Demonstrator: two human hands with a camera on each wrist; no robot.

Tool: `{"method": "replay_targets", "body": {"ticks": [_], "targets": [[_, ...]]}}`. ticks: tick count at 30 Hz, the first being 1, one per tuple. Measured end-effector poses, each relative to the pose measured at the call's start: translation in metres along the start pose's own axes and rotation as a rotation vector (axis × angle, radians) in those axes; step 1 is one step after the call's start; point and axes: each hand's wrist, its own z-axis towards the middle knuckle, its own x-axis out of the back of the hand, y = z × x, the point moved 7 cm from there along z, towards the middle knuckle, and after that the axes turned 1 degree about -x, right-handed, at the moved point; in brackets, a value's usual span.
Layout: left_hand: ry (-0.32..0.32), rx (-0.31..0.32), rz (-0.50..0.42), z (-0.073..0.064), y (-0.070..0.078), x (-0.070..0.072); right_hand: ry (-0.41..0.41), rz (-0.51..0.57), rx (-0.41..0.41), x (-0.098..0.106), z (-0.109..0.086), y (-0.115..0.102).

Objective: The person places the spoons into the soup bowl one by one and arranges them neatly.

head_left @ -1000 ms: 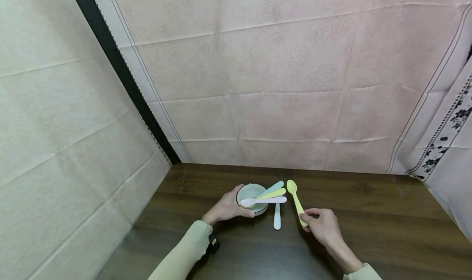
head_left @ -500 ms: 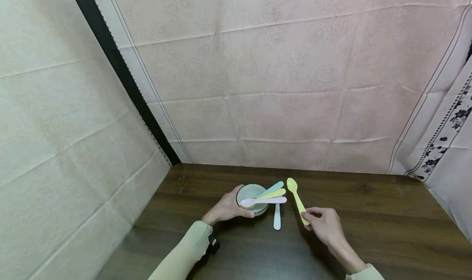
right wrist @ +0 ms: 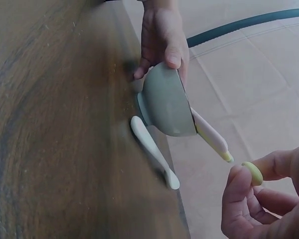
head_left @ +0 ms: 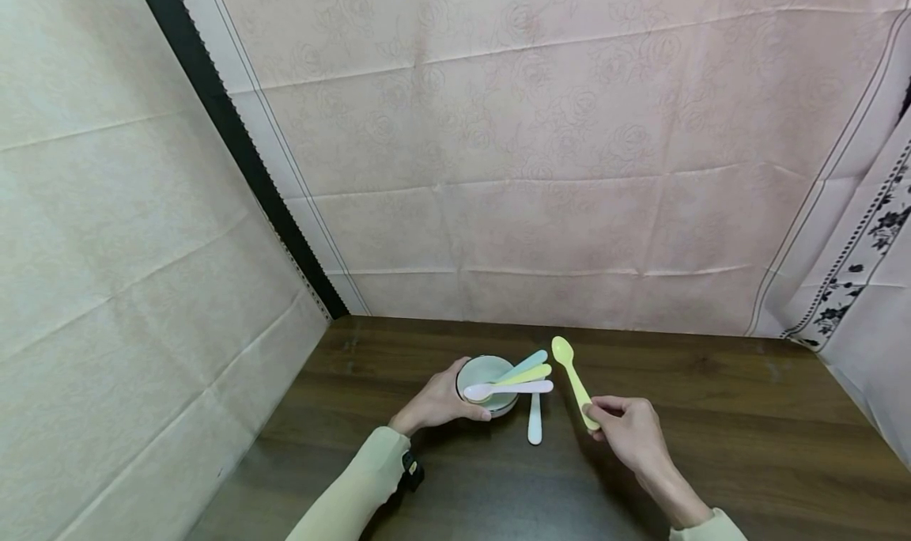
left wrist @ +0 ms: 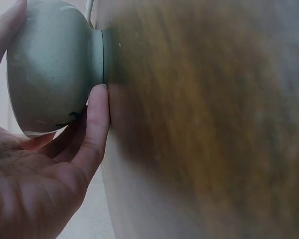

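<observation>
Fingers of the right hand (head_left: pixel 629 433) pinched a yellow spoon (head_left: pixel 574 379), slightly higher than a second earlier and seemingly free of the table (head_left: pixel 754 422), right of the bowl (head_left: pixel 478 371) the left hand (head_left: pixel 440 401) gripped at lower centre.

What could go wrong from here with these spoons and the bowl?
The right grip pinches the yellow spoon only near its handle end, so it might swivel or slip. Moved toward the bowl, it could catch the lavender spoon, whose handle juts past the rim. The loose pale spoon might get nudged.
</observation>
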Motion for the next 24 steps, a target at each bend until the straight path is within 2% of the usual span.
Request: {"method": "replay_targets", "body": {"ticks": [6, 24], "targets": [[-0.002, -0.005, -0.007, 0.0, 0.0, 0.0, 0.001, 0.017, 0.011, 0.0, -0.001, -0.003], [0.002, 0.005, 0.0, 0.0, 0.0, 0.0, -0.066, 0.072, 0.033, -0.002, -0.005, -0.014]]}}
